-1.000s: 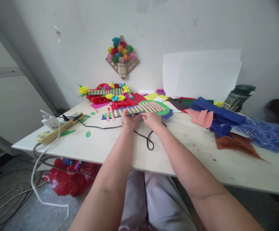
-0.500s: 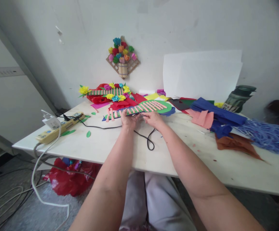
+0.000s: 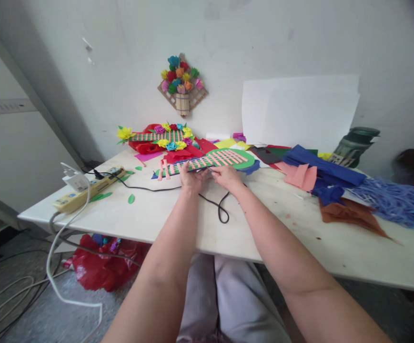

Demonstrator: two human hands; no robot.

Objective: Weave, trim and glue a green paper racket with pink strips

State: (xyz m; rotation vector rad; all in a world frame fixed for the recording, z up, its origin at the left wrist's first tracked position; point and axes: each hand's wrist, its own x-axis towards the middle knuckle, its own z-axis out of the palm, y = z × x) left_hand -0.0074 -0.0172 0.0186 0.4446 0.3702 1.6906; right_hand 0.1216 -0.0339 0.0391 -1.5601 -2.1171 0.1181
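Observation:
A green guitar-shaped paper craft (image 3: 242, 161) with pink strips laid across it in a lattice is raised slightly over the table. Blue paper (image 3: 252, 168) shows from under its edge. My left hand (image 3: 191, 181) grips the narrow part of the craft from below, with the thumb on top. At the near edge, my right hand (image 3: 228, 177) is closed in a pinch on something thin and dark, too small to name. A black cord (image 3: 212, 202) runs across the table beneath both hands.
A flower-trimmed paper guitar (image 3: 153, 137) lies at the back left. To the left stands a power strip (image 3: 81, 193) with a white charger. Blue paper (image 3: 324, 166), pink paper (image 3: 301, 177), brown paper (image 3: 351, 215) and a dark bottle (image 3: 353, 146) are at the right.
My right forearm has shifted very slightly to the left. Both hands and the craft stay almost where they were.

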